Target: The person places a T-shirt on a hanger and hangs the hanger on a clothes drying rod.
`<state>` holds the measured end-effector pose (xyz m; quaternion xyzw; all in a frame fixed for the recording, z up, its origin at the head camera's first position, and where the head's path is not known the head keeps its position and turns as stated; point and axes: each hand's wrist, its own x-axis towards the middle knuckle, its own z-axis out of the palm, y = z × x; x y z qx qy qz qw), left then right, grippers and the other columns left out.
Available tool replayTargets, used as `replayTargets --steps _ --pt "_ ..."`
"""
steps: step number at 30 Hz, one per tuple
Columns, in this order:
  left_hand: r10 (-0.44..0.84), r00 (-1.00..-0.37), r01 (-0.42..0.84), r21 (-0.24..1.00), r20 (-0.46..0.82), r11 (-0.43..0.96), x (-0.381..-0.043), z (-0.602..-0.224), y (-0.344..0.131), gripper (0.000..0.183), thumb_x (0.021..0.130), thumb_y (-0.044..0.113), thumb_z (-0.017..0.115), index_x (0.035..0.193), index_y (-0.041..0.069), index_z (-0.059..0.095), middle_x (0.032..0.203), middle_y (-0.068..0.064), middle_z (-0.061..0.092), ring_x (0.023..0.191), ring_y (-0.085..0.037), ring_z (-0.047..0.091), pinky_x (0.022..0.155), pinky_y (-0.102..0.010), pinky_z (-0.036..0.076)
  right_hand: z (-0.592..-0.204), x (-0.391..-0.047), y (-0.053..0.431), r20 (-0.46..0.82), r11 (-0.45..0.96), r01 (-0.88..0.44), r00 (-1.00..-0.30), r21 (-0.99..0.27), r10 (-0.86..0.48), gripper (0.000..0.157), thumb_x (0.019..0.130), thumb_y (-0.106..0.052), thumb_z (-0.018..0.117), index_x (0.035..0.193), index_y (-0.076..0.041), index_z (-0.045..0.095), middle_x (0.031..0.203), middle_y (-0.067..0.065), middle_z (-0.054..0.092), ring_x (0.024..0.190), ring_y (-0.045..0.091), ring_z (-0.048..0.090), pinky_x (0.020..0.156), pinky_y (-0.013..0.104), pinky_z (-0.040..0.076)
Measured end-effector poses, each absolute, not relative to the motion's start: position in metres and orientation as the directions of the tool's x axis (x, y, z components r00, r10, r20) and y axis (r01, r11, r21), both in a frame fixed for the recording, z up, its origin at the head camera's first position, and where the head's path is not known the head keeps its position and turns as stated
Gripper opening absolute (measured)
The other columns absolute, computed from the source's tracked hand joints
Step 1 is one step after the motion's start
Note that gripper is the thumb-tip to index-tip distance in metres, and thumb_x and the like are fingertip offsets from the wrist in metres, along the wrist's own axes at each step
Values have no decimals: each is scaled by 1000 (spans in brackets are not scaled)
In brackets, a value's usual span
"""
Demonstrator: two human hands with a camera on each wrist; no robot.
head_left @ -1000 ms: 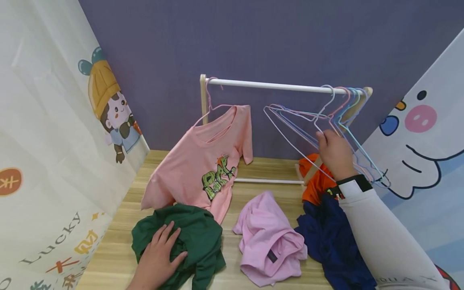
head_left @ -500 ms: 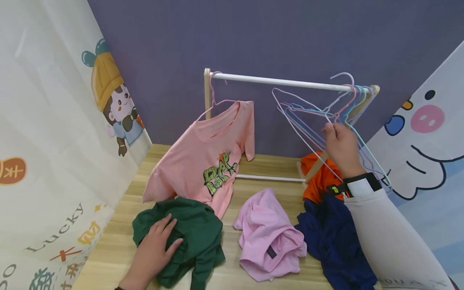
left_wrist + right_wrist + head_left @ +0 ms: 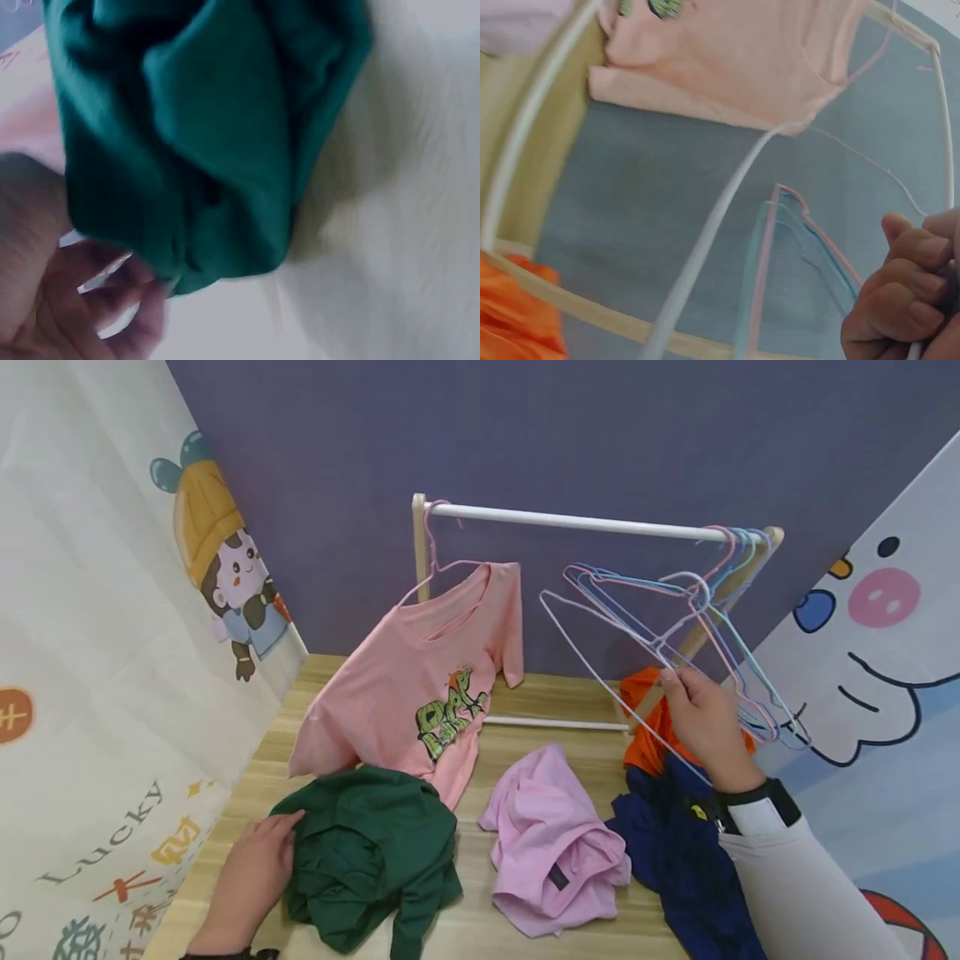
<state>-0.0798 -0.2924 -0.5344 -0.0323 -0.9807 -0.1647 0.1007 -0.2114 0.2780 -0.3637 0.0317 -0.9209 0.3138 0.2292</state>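
Observation:
My right hand grips a pale lilac clothes hanger near its neck, its hook standing in front of the rack's rail. In the right wrist view, curled fingers wrap the hanger wire, which runs large across the picture. My left hand is at the left edge of a crumpled dark green garment. The left wrist view shows loosely bent fingers touching the lower edge of the green cloth. A pink shirt with a green print hangs from a pink hanger at the rack's left end.
The rack's white rail carries several pink, blue and teal hangers at its right end. A bunched light pink garment, a navy one and an orange one lie on the wooden table. Printed curtains flank both sides.
The right hand has lifted the lilac hanger off the rail and brought it lower and nearer. The left hand has slid from the top of the green garment to its left edge.

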Motion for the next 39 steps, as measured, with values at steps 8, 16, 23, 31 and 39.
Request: replayTargets --steps 8,16,23,31,39 --pt "57 -997 71 349 52 934 -87 -533 -311 39 90 18 81 121 -5 72 95 -14 64 85 -34 68 76 -53 57 -431 -172 282 339 793 -190 -940 -579 22 25 109 -26 56 99 -7 68 66 0 43 60 13 42 55 27 35" --pt "44 -977 109 307 211 945 -89 -532 -302 7 95 8 70 97 1 70 85 -9 63 73 -26 66 66 -48 56 -500 -141 289 272 787 -130 -961 -603 50 17 106 -19 59 99 -11 72 77 2 64 71 10 50 64 25 40" --pt "-152 -981 -76 485 119 871 -91 -509 -289 26 110 13 43 123 -6 54 99 -32 71 82 -46 70 71 -60 54 -525 -130 290 248 781 -101 -966 -616 70 16 106 -20 60 97 -15 72 86 6 73 72 8 52 66 25 42" --pt "-46 -981 90 660 187 746 -87 -486 -274 39 96 -7 62 134 4 67 120 -15 73 94 5 65 76 -8 51 -527 -126 290 271 787 -135 -962 -602 42 12 104 -17 62 99 -13 72 83 4 72 70 6 50 64 25 41" --pt "195 -781 452 321 594 832 -90 -456 -256 41 69 -5 88 102 17 80 96 4 77 92 -15 62 85 -19 44 -518 -123 293 378 800 -226 -926 -556 1 14 100 -8 66 112 -7 74 66 -9 46 62 2 43 57 24 34"
